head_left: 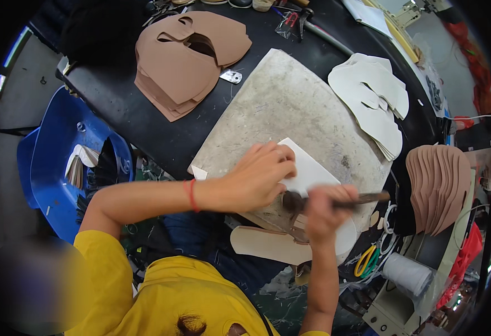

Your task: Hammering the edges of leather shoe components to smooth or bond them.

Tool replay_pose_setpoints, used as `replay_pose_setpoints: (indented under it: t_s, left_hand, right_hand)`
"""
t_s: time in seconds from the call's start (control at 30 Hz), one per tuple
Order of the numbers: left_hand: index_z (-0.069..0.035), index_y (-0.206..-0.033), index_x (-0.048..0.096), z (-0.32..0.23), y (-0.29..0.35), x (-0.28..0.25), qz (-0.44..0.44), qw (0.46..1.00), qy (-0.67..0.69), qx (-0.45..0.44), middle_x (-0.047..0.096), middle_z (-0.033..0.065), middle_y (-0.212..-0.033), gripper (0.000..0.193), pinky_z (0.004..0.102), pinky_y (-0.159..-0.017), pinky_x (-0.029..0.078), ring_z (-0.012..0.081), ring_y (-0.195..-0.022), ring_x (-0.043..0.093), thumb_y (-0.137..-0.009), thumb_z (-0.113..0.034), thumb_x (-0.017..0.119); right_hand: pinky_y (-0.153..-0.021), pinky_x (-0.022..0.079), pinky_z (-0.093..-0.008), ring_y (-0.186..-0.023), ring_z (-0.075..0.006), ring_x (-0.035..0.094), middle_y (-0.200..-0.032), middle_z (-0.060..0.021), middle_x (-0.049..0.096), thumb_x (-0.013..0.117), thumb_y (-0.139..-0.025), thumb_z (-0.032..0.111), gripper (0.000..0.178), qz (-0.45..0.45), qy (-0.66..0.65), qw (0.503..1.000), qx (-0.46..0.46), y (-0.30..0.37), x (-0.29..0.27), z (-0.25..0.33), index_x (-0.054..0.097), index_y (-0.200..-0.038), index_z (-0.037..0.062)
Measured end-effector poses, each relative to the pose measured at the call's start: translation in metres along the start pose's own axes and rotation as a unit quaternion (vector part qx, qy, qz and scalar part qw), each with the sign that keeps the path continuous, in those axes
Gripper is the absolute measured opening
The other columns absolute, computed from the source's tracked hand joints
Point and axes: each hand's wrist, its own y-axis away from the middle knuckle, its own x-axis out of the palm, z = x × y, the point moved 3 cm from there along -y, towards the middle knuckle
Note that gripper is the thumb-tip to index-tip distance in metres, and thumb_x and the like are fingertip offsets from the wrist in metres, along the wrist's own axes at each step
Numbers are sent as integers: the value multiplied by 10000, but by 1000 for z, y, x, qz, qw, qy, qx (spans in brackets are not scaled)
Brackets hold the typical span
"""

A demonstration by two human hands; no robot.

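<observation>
My left hand (262,176), with a red band at the wrist, presses flat on a white sheet piece (315,168) that lies on a worn grey stone slab (282,103). My right hand (325,211) is closed around a dark-handled brush (363,197), motion-blurred, whose dark head sits at the near edge of the white piece, just right of my left hand. A tan sole-shaped piece (265,245) lies below the slab's near edge, partly under my right forearm.
On the black table (122,106) are a stack of brown cut pieces (181,61), a stack of white cut pieces (374,101) and fanned brown pieces (441,187). A white spool (406,273) and scissors (366,260) sit lower right. A blue chair (52,162) stands left.
</observation>
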Motion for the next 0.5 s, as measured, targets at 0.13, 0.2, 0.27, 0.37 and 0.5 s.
replay_pose_setpoints:
  t_s: [0.13,0.2,0.27,0.37,0.5]
  left_hand:
    - [-91,-842,597,2,27,-19,-89,990,-98,-54,499,65,-1076,174,368,-870,288,239,-1062,420,-713,-147,701]
    - [-100,-852,607,2,16,-26,-23,993,-77,-82,499,65,-1087,179,366,-867,292,239,-1056,422,-712,-154,704]
    - [-110,-855,622,7,6,-30,60,994,-53,-79,504,55,-1101,158,365,-859,301,238,-1033,429,-720,-149,695]
    - [-97,-828,612,16,15,-25,9,1000,-11,15,516,47,-1099,121,369,-855,309,243,-1031,430,-731,-129,678]
    - [-97,-853,613,20,22,-32,33,998,-56,12,522,41,-1132,121,376,-860,314,246,-1046,434,-748,-129,665]
  right_hand:
    - [-589,331,-318,-476,-189,452,-563,7,541,563,-749,163,164,8,48,999,-12,1,9,-14,527,-599,108]
    - [-585,327,-313,-472,-186,453,-560,9,538,567,-746,166,163,27,39,998,-27,-5,-3,-8,529,-598,111]
    - [-573,315,-298,-455,-180,456,-551,17,528,584,-730,166,144,21,-4,999,-45,-21,-13,17,538,-601,120]
    - [-572,316,-298,-456,-180,458,-549,16,529,588,-724,152,129,24,77,996,-42,-7,25,4,548,-605,124]
    - [-581,318,-307,-462,-175,462,-554,8,540,575,-725,129,122,11,134,989,-59,-15,10,-6,554,-605,125]
